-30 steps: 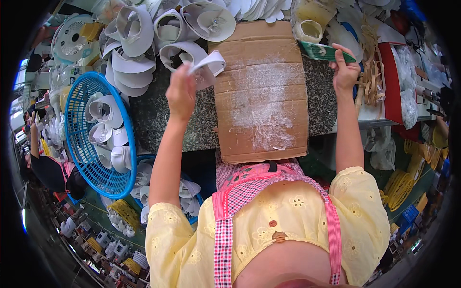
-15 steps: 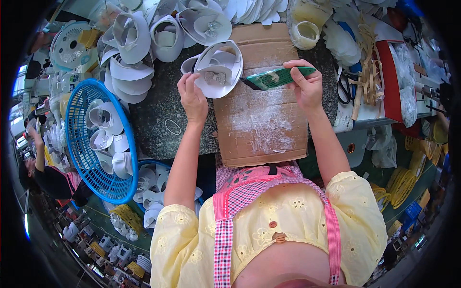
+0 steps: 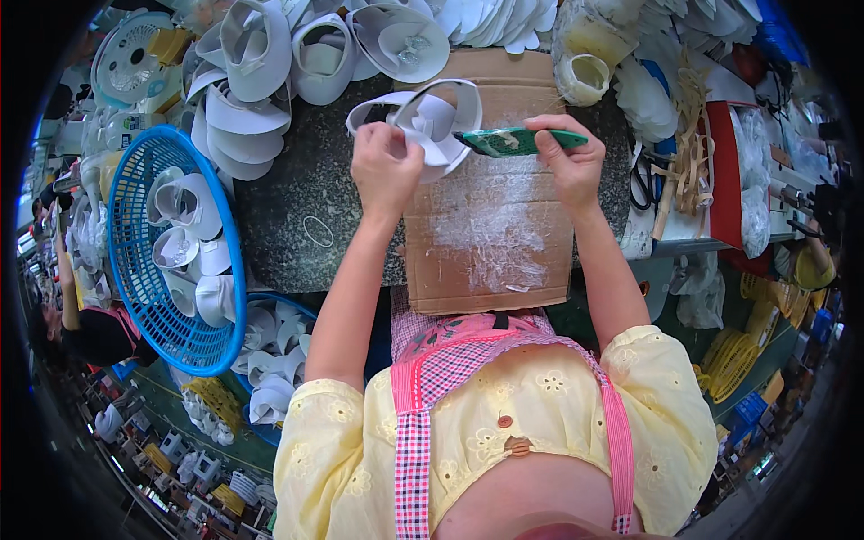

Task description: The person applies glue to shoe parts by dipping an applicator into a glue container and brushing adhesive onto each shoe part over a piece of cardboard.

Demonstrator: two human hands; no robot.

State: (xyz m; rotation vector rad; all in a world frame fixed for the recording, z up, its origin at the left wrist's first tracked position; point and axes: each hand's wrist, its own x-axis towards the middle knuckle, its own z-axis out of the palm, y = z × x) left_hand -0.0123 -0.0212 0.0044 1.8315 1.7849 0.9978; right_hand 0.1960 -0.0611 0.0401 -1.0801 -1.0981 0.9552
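Note:
My left hand [image 3: 387,173] is closed on the near left edge of a white shoe upper [image 3: 438,121], a curved band with a rounded flap. It is held tilted over the far left part of a cardboard sheet [image 3: 484,229]. In my right hand [image 3: 572,160] is a green flat-handled brush [image 3: 515,141], gripped between thumb and fingers. The brush's dark tip points left, at the right side of the upper. Whether it touches the upper I cannot tell. Whitish dried glue-like smears cover the middle of the cardboard.
Similar white uppers [image 3: 256,54] are stacked at the back left. A blue basket [image 3: 193,353] at the left holds several more. A glue-crusted tub [image 3: 585,79] stands at the back right, near scissors [image 3: 643,178] and tan strips [image 3: 691,135]. A rubber band [image 3: 318,231] lies on the dark tabletop.
The white upper has turned and tipped in my left hand, which has shifted right toward the brush. My right hand has stayed almost in place with the brush.

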